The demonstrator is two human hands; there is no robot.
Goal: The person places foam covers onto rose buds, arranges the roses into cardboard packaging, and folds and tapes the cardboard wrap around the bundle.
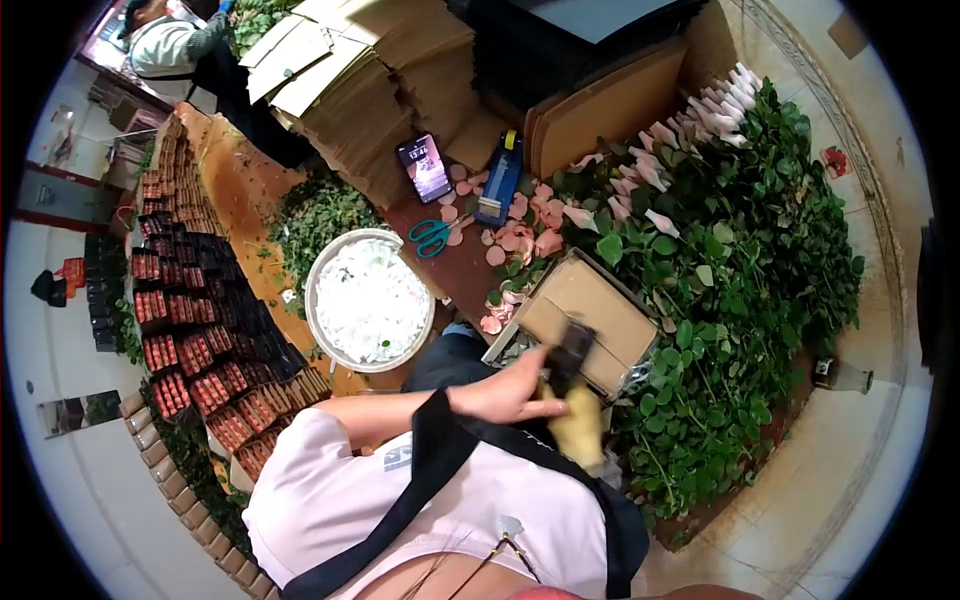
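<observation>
My left hand [510, 390] is bare and reaches in from the left, its thumb apart from the fingers, beside a dark object [571, 348]. A yellow glove [576, 428] covers my right hand, which seems closed round the lower end of that object; both are smeared by motion. Just beyond is an open cardboard box [590, 320]. Green leafy stems [720, 370] lie to the right, with pale pink wrapped flower heads [655, 170] at their far end.
A round tub [316, 318] of white pieces stands left. Teal scissors [430, 238], a phone [424, 168], a blue tape dispenser [498, 185] and pink petals lie on the brown table [455, 280]. Cardboard sheets [350, 120] are stacked behind. Another person [185, 50] is at the upper left.
</observation>
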